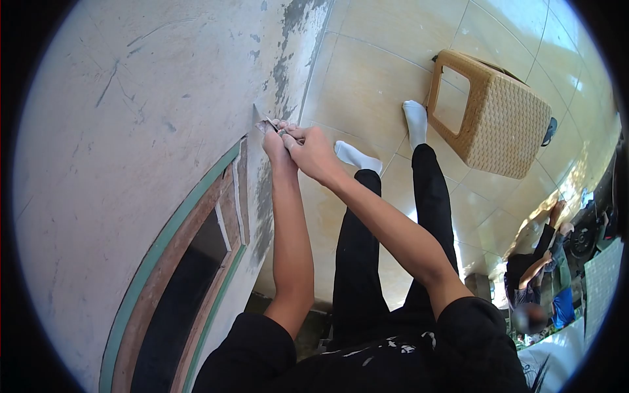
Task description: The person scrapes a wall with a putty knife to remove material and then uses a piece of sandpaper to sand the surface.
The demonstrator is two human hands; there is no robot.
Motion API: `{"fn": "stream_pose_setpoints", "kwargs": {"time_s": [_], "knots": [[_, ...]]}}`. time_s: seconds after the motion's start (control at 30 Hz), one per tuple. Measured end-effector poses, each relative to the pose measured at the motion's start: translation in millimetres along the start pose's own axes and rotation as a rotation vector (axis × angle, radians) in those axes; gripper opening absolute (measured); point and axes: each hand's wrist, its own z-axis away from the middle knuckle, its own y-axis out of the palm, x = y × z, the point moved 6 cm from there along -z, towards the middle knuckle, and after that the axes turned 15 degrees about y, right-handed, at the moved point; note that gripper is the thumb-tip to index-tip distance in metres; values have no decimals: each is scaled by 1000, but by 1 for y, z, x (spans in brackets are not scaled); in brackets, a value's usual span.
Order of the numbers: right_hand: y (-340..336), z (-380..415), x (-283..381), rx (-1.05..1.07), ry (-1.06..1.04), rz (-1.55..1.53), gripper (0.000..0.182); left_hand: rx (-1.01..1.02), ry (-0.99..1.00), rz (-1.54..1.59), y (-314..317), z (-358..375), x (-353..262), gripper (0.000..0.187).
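Observation:
My left hand (276, 145) and my right hand (308, 147) are close together and touching, up against the pale wall (164, 98). Both are closed around a small scraper (258, 113); its thin, pointed grey blade sticks out beyond the fingers. The fingers cover most of its handle, so how each hand shares the grip is hard to see. Whitish smears mark the fingers. Near the hands, the wall's paint is worn into rough grey patches (282, 78), and the corner of a wooden window frame (241, 147) with green edging lies just below.
A tan woven-pattern plastic stool (511, 124) lies on its side on the cream tiled floor (373, 49). My feet in white socks (415, 121) stand near it. Farther off at right are another person (534, 275) and a dark vehicle wheel (582, 239).

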Motion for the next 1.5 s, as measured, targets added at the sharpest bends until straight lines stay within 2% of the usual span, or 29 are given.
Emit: {"fn": "stream_pose_setpoints", "kwargs": {"time_s": [0.13,0.2,0.27,0.37,0.43,0.5,0.6,0.7,0.73,0.77,0.8,0.83,0.93,0.97,1.07,1.1,1.17,1.23,1.3,1.33,1.37,1.43,1.5], "knots": [[20,19,-13,43,-16,-152,34,18,-23,-165,-5,25,-26,29],[32,20,-20,-98,-180,9,40,57,-49,-224,-11,28,-28,33],[32,36,-11,-124,-145,72,39,37,-37,-131,-24,12,-13,39],[31,49,-10,-161,-79,195,35,42,-62,-84,-46,-2,6,36],[37,48,-15,-167,-72,261,32,124,-77,-37,-62,-14,10,31],[40,49,-12,-212,-183,208,25,139,-181,50,-66,-22,14,26],[42,43,-15,-186,-213,179,23,100,-85,-15,-63,-18,10,24],[45,18,-24,-265,-257,94,23,149,-135,-154,-86,-69,39,25],[40,15,-19,-269,-254,90,23,292,-126,-204,-72,-73,38,27],[39,4,-20,-183,-101,134,24,297,-122,-207,-70,-71,38,27],[38,-3,-19,-96,48,183,25,224,-57,-243,-58,-53,25,29],[36,5,-9,-99,36,190,25,151,8,-271,-43,-34,7,32],[38,38,3,-153,-235,116,28,70,-9,-207,-41,3,-20,34],[36,33,-1,-155,-237,120,28,62,-9,-185,-40,4,-22,34],[25,15,-4,-73,-138,15,28,70,14,-175,-31,-14,1,32],[21,4,-8,-43,-48,22,28,145,-39,-83,-25,-25,13,31],[16,-14,-10,28,116,43,29,78,15,-92,-26,-40,25,32],[14,-5,-13,21,94,47,29,54,16,-55,-26,-15,9,32],[15,7,-2,-1,-187,30,28,30,22,-12,-21,-3,3,32],[17,8,0,-35,-263,-4,28,-6,41,-23,-26,1,2,31],[16,5,-2,-34,-256,-11,28,-36,60,-31,-29,3,0,31],[7,-6,-4,6,-5,90,27,-39,10,31,-33,-14,22,30],[4,-20,-10,-22,19,131,26,-46,41,18,-32,-34,40,30]]}}
